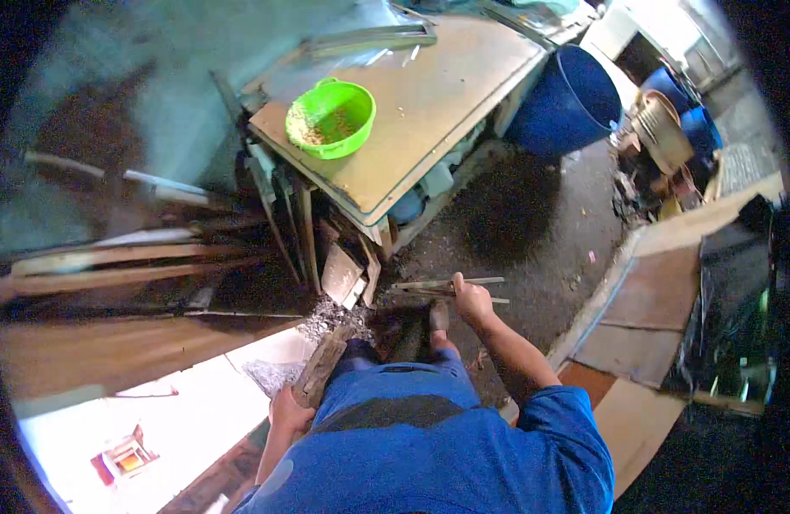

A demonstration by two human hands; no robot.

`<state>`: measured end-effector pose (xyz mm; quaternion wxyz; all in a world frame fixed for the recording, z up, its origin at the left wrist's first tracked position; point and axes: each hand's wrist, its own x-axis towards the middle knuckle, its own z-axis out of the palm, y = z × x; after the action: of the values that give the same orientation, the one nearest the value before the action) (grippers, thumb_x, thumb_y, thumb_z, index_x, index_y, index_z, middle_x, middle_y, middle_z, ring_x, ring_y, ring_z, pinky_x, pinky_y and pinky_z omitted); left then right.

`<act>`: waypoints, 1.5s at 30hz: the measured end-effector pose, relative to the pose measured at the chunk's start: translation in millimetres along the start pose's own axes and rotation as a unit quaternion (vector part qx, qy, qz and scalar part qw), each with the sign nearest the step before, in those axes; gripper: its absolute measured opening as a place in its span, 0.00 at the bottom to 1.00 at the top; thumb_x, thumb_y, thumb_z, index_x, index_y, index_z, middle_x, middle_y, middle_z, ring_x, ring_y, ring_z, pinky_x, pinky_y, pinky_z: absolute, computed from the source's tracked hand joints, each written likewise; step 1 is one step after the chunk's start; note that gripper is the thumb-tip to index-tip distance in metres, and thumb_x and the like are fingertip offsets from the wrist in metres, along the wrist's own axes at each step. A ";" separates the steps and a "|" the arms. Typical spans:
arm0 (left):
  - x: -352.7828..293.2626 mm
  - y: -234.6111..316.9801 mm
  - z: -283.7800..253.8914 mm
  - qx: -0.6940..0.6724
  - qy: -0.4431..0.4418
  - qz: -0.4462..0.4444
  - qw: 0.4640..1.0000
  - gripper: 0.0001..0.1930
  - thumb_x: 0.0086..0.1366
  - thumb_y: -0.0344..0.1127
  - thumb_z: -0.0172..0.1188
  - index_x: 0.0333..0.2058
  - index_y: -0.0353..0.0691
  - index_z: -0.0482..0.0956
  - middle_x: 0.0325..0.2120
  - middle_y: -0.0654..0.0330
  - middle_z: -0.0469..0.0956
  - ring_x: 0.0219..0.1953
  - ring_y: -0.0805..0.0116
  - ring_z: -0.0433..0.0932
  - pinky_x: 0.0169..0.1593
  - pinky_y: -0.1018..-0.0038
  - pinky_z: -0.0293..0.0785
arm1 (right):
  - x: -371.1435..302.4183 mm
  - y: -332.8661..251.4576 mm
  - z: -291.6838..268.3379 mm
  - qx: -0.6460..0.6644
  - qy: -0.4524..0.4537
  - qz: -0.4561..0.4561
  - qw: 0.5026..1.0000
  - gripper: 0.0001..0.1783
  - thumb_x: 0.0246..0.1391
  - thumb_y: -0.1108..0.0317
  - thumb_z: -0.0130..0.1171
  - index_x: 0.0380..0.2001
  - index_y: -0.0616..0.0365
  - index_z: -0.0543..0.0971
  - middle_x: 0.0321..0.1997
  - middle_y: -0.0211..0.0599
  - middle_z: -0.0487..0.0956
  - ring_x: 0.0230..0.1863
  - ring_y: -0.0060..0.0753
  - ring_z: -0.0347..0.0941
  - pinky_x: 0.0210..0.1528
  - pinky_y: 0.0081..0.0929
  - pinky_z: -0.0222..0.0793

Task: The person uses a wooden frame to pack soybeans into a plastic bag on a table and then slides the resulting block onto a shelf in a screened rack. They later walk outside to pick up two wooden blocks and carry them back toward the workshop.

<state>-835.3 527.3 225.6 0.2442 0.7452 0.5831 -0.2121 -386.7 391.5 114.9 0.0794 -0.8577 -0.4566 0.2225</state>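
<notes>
My left hand (291,410) is closed round the lower end of a thick, rough piece of wood (323,367), held upright and slightly tilted beside my left hip. Out in front of me, my right hand (471,301) grips a few thin wooden sticks (419,284), which lie roughly crosswise above the dark floor near my foot. The fingers of the right hand are partly hidden by the sticks and by the back of the hand. Farther ahead, a bright green basin (360,111) with pale pieces inside stands on a wooden table (446,103).
Wooden boards (138,257) are piled on the left. Broken pieces and rubble (330,321) lie by the table's near corner. A large blue barrel (545,107) stands right of the table. Black plastic sheeting (729,300) hangs over a low ledge (626,355) at right.
</notes>
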 end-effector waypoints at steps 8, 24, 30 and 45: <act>-52.1 57.4 0.6 -0.008 0.031 -0.088 0.996 0.42 0.33 0.43 0.67 0.51 0.34 0.66 0.41 0.45 0.75 0.46 0.47 0.74 0.52 0.60 0.69 | 71.2 0.7 -12.5 0.007 -0.073 -0.095 0.993 0.09 0.53 0.70 0.46 0.37 0.60 0.64 0.22 0.52 0.77 0.26 0.58 0.75 0.27 0.50 0.71; -99.7 76.5 50.3 -0.081 -0.007 -0.167 0.983 0.32 0.35 0.47 0.70 0.39 0.37 0.70 0.36 0.47 0.75 0.42 0.45 0.73 0.46 0.57 0.70 | 160.5 -23.3 -18.7 0.138 -0.182 0.046 0.972 0.42 0.63 0.42 0.22 0.32 0.69 0.78 0.38 0.61 0.77 0.43 0.62 0.70 0.50 0.50 0.62; -108.4 44.1 96.0 -0.125 -0.002 -0.209 0.970 0.31 0.37 0.47 0.70 0.39 0.38 0.71 0.38 0.46 0.75 0.45 0.45 0.72 0.47 0.56 0.68 | 200.4 -35.5 -12.2 -0.047 -0.140 -0.109 0.983 0.24 0.62 0.53 0.37 0.40 0.60 0.76 0.30 0.54 0.78 0.37 0.55 0.75 0.42 0.48 0.70; -105.3 53.7 77.9 -0.170 -0.033 -0.235 0.956 0.32 0.39 0.48 0.70 0.42 0.40 0.70 0.41 0.47 0.73 0.47 0.46 0.71 0.47 0.55 0.66 | 210.9 -45.5 18.6 -0.247 -0.068 -0.403 0.878 0.14 0.52 0.68 0.51 0.43 0.52 0.73 0.47 0.45 0.72 0.55 0.42 0.66 0.53 0.45 0.63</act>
<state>-809.7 388.3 233.5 0.3296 0.5270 0.7610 -0.1860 -327.1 588.8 48.6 -0.0836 -0.5738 -0.8074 0.1090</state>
